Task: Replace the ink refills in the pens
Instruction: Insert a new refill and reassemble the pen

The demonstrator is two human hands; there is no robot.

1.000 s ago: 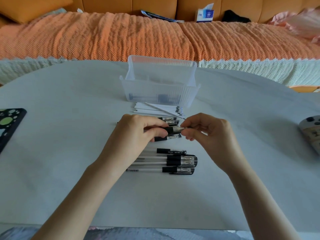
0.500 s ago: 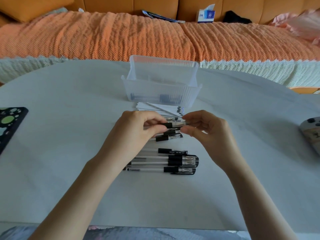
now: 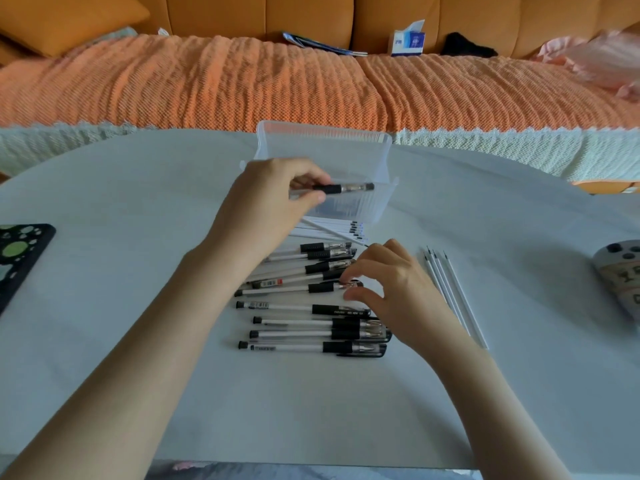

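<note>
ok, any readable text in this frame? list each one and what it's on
No text reads cleanly.
lying pen: white print on its black part, too small to read.
barcode sticker: digits blurred.
red sticker: blurred.
tissue box: blue print, blurred.
gadget at the right edge: dark marks, unreadable.
held pen: no print visible.

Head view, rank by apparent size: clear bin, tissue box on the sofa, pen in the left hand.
1. Largest: clear bin.
2-3. Not ranked: the pen in the left hand looks longer, while the tissue box looks bulkier but sits much farther away.
</note>
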